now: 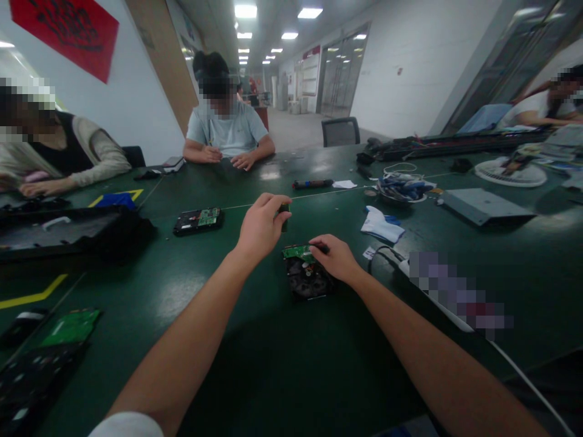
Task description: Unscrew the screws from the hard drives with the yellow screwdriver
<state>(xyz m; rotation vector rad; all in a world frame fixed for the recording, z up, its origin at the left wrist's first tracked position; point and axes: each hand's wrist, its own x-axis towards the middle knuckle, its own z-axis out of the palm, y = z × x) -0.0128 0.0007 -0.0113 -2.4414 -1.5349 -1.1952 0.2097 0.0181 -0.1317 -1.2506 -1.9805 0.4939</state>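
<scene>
In front of me lies a hard drive (310, 280) with a green circuit board (297, 252) along its far edge. My left hand (262, 223) is raised just beyond it, to the left. Its thumb and fingers pinch a small dark flat piece (285, 220), too small to name. My right hand (337, 260) is closed at the drive's far right corner, fingertips by the circuit board. A dark bit (321, 247) shows at those fingers; I cannot tell what it is. Another hard drive (198, 221) lies farther left on the green table (182, 291).
A power strip (437, 297) with its cable lies right, near a white-blue glove (382, 224). Beyond are a bowl of blue items (403, 186), a grey metal case (487, 205) and a screwdriver-like tool (313, 184). Left are a black tray (68, 233) and more drives. A person (228, 130) sits opposite.
</scene>
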